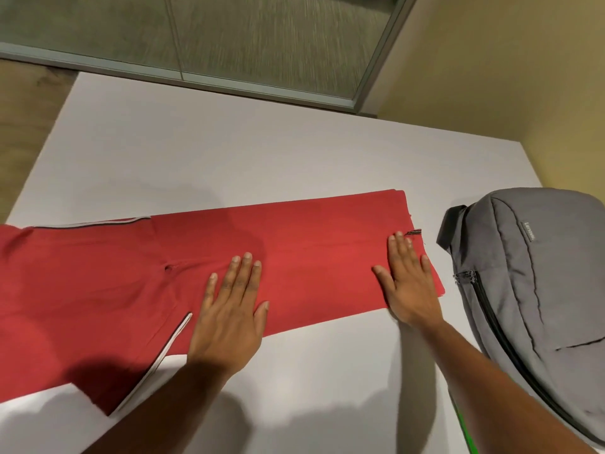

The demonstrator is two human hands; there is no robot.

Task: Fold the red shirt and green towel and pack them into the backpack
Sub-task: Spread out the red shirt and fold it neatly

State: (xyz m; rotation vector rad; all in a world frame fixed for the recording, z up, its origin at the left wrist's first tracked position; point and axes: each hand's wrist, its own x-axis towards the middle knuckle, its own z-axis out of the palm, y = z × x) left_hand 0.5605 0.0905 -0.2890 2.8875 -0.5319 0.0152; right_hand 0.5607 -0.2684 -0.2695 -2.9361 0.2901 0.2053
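The red shirt [311,250] lies flat across the white table [229,152], folded into a long band running left to right, with white-trimmed sleeve edges at the left. My left hand [230,316] presses palm down on the shirt's middle, fingers spread. Flat on the shirt's right end rests my right hand [409,283], near the hem. The grey backpack [540,290] lies at the table's right side, its zipper shut as far as I can see. A thin strip of green [465,430] shows under the backpack's lower left edge; I cannot tell whether it is the towel.
A glass partition with a metal frame [196,77] runs behind the table's far edge. A yellow wall [523,77] stands at the back right. Bare white tabletop lies beyond the shirt and in front of it.
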